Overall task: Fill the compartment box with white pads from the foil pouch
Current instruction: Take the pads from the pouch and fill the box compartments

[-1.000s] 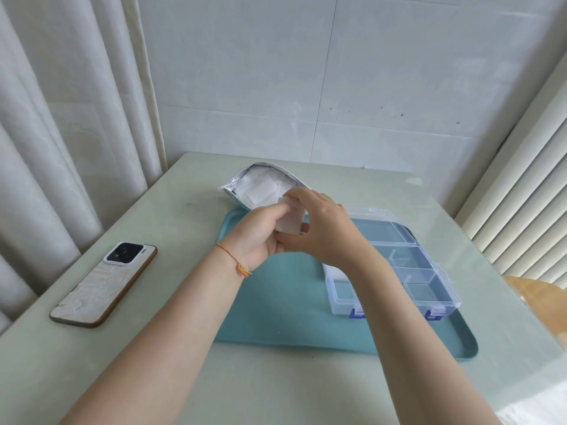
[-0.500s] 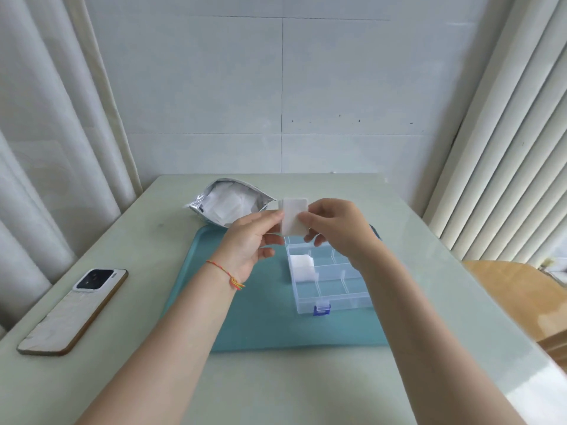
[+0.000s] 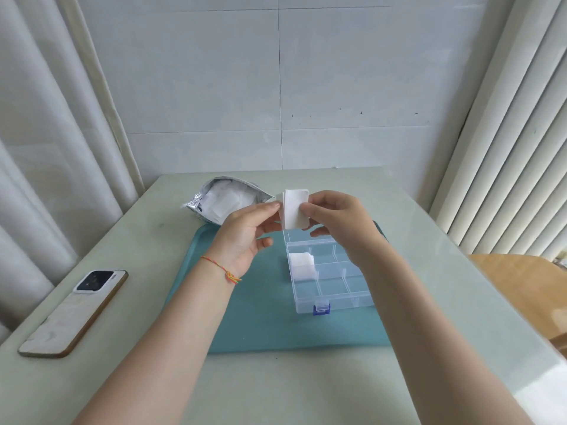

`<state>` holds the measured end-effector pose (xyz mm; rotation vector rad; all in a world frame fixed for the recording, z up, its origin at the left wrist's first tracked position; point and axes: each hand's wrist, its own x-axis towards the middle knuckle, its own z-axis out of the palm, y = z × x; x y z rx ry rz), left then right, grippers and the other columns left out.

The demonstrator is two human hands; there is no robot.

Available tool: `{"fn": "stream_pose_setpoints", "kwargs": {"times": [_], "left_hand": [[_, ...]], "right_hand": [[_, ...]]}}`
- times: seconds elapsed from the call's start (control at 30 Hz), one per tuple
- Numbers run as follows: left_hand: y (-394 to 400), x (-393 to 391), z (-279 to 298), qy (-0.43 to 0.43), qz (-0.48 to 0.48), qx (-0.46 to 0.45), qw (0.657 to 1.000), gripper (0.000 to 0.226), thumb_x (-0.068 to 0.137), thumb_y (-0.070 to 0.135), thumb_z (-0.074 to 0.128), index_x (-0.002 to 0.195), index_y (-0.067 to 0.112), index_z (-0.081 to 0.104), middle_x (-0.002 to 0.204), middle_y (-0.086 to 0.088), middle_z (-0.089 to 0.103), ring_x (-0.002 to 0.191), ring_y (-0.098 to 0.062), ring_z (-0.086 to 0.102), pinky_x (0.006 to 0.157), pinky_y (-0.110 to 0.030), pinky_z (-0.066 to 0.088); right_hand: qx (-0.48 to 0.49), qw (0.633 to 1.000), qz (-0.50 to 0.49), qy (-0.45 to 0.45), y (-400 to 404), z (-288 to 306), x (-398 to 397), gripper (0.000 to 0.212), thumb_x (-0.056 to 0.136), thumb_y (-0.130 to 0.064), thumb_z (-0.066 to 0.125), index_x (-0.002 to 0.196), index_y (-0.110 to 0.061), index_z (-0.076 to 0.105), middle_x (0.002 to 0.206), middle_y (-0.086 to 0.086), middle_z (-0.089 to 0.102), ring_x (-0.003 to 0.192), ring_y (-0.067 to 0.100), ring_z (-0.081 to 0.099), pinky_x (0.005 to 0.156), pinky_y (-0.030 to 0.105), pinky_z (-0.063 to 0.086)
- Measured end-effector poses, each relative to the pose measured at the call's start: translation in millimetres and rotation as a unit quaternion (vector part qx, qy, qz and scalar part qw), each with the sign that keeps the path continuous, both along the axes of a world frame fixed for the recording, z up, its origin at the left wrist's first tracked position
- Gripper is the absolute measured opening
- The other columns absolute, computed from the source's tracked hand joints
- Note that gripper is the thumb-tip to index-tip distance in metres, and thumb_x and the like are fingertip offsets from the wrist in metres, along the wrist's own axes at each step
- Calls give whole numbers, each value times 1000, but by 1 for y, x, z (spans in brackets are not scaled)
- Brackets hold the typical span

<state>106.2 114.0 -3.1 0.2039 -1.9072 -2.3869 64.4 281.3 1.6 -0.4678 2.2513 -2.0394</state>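
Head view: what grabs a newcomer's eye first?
The white pad held up mid-frame, pinched between the left hand and right hand above the clear compartment box. Next, the box's far-left cell already holding pads, on the teal tray. The open foil pouch lies behind, a phone far left.
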Motion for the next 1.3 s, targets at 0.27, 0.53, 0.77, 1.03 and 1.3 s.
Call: {"fn": "stream_pose_setpoints", "kwargs": {"times": [0.27, 0.53, 0.77, 1.03, 1.3], "left_hand": [[0, -5, -9, 18, 88, -82, 993, 14, 90, 11, 65, 78, 14, 71, 71, -2, 71, 66, -15, 68, 51, -24, 51], [-2, 0, -7, 24, 2, -8, 1000, 21, 96, 4, 54, 83, 10, 70, 74, -5, 73, 66, -17, 70, 55, -25, 56], [-5, -3, -11, 13, -10, -10, 1000, 17, 97, 8, 54, 90, 6, 69, 80, -10, 72, 70, -21, 71, 57, -28, 57], [0, -7, -23, 6, 2, -76, 997, 12, 95, 12, 62, 94, 2, 68, 82, -13, 70, 63, -22, 68, 55, -27, 56], [-1, -15, -48, -65, -24, -287, 955, 15, 87, 10, 66, 101, 17, 68, 80, -5, 64, 59, -16, 66, 51, -25, 49]], "right_hand": [[-18, 998, 47, -39, 4, -5, -2, 6, 91, -14, 66, 90, -9, 67, 85, 4, 67, 83, 16, 64, 80, 34, 53], [4, 998, 33, -60, -2, -10, -2, 9, 90, -13, 68, 90, -5, 67, 87, 10, 70, 83, 22, 67, 88, 41, 55], [8, 998, 25, -62, -3, -10, -1, 7, 89, -12, 69, 86, -7, 65, 81, 6, 69, 76, 18, 66, 81, 35, 56], [83, 996, -29, -21, -3, -15, -6, 21, 85, -7, 70, 92, -14, 52, 79, 9, 69, 58, 19, 59, 64, 32, 51], [208, 977, -35, -37, 6, -27, -13, 11, 85, -2, 65, 88, -11, 72, 62, 5, 63, 45, 9, 54, 46, 14, 39]]}}
